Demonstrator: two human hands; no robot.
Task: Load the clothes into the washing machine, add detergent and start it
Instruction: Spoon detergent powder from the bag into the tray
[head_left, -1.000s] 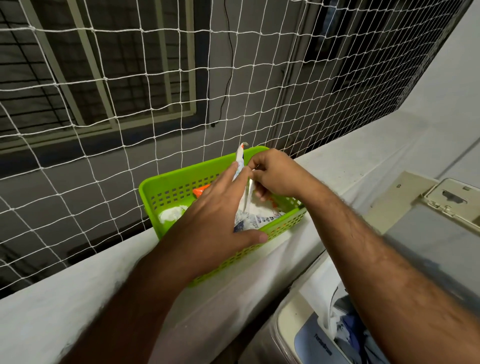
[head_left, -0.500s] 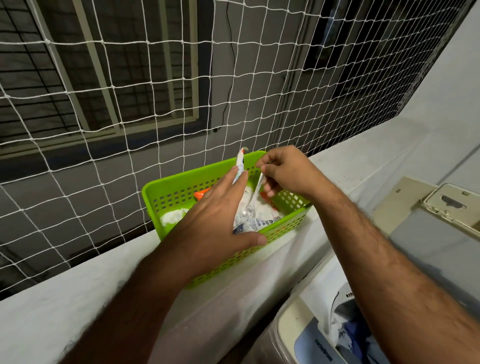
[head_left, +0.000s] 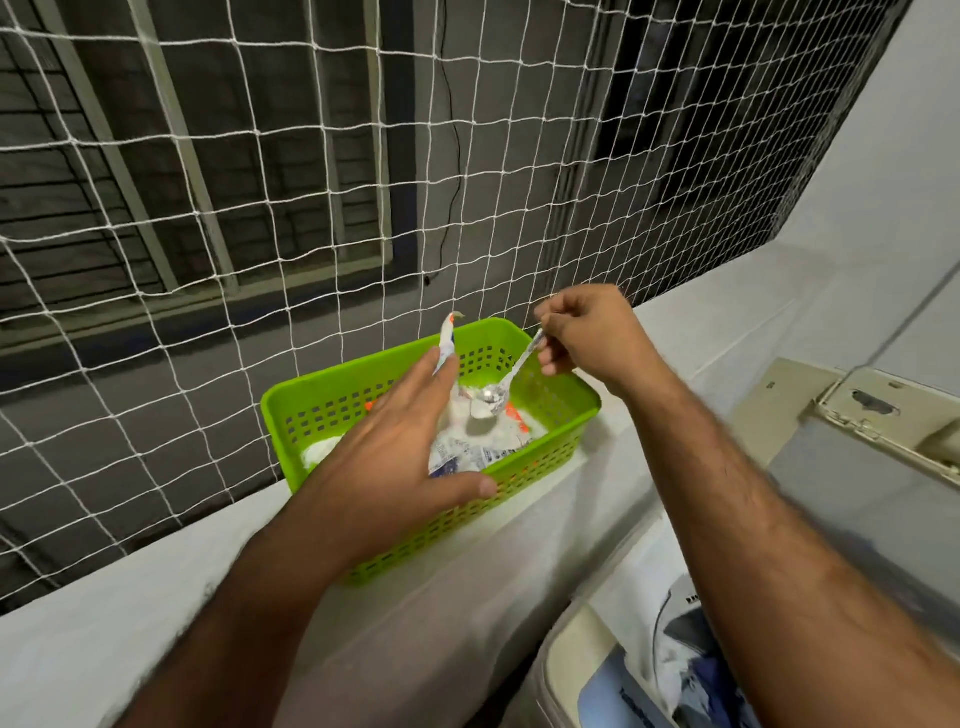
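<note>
A green plastic basket stands on the white ledge and holds an opened detergent packet with white powder. My right hand pinches the handle of a metal spoon, whose bowl carries powder just above the packet. My left hand holds the packet's torn upper edge, fingers straight along it and thumb against the basket's front wall. The washing machine shows at the bottom right with clothes inside its open top.
A white rope net closes off the opening behind the ledge. The machine's raised lid stands at the right, close to my right forearm. A white lump lies in the basket's left end.
My right hand has risen and drawn the spoon up out of the packet, with powder now showing in its bowl. My left hand has stayed on the packet.
</note>
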